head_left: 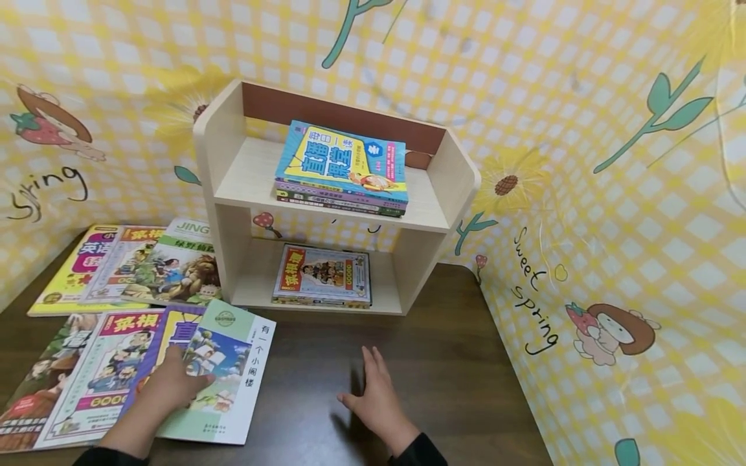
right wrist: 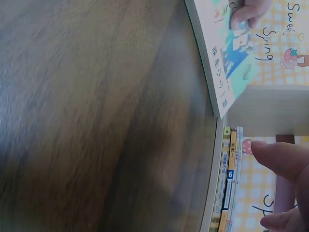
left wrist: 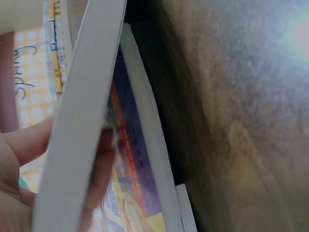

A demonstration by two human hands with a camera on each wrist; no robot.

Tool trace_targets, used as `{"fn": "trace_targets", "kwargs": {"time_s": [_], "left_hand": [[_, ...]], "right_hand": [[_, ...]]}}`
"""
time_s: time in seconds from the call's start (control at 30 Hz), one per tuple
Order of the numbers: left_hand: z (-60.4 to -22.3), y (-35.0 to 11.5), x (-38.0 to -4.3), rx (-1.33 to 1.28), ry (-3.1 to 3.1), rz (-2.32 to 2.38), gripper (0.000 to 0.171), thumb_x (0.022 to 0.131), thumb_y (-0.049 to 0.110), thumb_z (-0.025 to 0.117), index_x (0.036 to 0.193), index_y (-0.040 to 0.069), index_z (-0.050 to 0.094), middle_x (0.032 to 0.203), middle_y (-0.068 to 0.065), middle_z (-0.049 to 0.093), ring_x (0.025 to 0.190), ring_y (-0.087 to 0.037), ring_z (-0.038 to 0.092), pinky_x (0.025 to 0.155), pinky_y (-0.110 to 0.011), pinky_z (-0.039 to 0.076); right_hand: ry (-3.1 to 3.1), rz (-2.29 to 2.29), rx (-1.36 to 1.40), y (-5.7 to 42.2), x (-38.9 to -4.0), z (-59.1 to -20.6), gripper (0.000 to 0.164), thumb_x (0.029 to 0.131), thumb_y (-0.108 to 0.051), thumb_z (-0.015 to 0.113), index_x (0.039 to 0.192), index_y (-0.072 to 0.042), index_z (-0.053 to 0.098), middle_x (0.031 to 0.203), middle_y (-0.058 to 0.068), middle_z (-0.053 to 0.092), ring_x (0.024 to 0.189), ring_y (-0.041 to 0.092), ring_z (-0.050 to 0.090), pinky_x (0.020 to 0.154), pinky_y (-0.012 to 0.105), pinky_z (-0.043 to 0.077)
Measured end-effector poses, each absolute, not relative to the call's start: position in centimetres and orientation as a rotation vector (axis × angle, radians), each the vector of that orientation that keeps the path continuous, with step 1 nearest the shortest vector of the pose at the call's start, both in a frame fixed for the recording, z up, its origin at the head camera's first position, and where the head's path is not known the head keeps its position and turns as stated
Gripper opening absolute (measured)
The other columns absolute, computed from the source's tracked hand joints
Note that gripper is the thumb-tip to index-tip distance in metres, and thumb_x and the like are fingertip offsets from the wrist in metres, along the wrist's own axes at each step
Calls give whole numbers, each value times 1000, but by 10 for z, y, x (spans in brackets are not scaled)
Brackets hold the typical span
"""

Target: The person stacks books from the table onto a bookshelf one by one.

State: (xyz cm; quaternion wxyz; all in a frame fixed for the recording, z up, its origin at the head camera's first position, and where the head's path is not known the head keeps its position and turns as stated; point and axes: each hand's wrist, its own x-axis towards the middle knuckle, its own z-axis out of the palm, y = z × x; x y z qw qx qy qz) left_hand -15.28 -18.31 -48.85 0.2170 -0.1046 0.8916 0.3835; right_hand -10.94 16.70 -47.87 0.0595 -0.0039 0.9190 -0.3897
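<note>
And the left hand (head_left: 175, 382) pinches one green-and-white book (head_left: 236, 362), thumb across the cover, while the right hand (head_left: 375, 401) spreads its fingers above the table (head_left: 315, 375)! Left of the held book, three more books (head_left: 111, 369) overlap, the nearest, purple, partly hidden by hand and book; beyond that hand, three others (head_left: 175, 272); ahead of both hands, one shelf (head_left: 224, 142) bearing two stacks (head_left: 344, 165), its side panel blocking one cover's edge

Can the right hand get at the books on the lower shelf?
Probably yes: the right hand is empty, and only bare table shows between it and the open front of the lower shelf, where the books lie stacked.
</note>
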Motion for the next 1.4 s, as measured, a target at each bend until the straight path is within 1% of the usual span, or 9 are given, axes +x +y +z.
{"fn": "trace_targets", "kwargs": {"time_s": [0.2,0.43,0.53,0.63,0.77,0.87,1.1,1.27,1.4], "left_hand": [[-482,-179,-142,-114,2605,1146,83,92,29,65,140,-15,13,121,-46,42,98,-48,56,74,-51,49],[-465,-144,-131,-85,2519,1458,68,95,24,60,138,-10,19,131,-40,38,117,-53,44,95,-62,38],[-456,-121,-128,-105,2386,1656,62,97,21,58,138,-5,20,131,-33,41,109,-38,53,91,-46,46],[-449,-100,-126,-130,2235,1867,59,98,16,56,140,-1,18,132,-27,43,97,-19,60,81,-29,51],[-442,-83,-125,-148,2143,2049,55,99,8,53,139,-1,17,132,-24,42,87,-5,60,78,-22,53],[-439,-78,-127,-157,2148,2066,53,99,9,52,137,-3,17,131,-21,39,91,-4,56,78,-20,52],[-442,-76,-128,-202,2133,2102,56,100,11,51,140,-4,14,136,-20,32,114,-24,43,80,-16,46],[-445,-75,-129,-222,2099,2158,57,100,11,52,139,-3,14,140,-20,29,113,-18,41,81,-12,44],[-448,-75,-129,-243,2047,2181,58,99,14,55,138,-3,15,136,-20,34,97,-4,53,79,-16,50]], "right_hand": [[2721,-1298,-52,155,-113,-481,84,86,-21,74,151,-1,25,154,25,24,137,43,32,104,59,36],[2407,-1650,-4,124,-116,-480,84,90,-36,68,153,-7,22,146,23,40,123,37,51,99,54,44],[2222,-1840,-9,111,-115,-479,81,92,-32,66,153,-6,21,135,22,52,110,32,61,90,46,52],[2084,-1999,24,102,-113,-476,68,95,-30,61,149,-5,29,112,15,65,91,26,68,76,37,57],[2022,-2120,139,99,-111,-471,51,97,-33,57,137,-4,44,91,6,69,76,21,70,65,29,57],[1990,-2181,159,100,-110,-466,48,97,-29,57,135,-1,45,97,6,68,81,20,70,69,29,57],[1931,-2263,169,100,-107,-458,55,97,-16,56,145,-1,36,105,6,67,86,18,68,73,28,55],[1939,-2272,152,100,-108,-453,55,97,-14,56,145,2,36,105,7,67,85,18,68,72,27,55],[1916,-2243,142,103,-113,-451,50,97,-14,55,143,-2,40,105,8,67,85,18,68,73,28,56]]}}
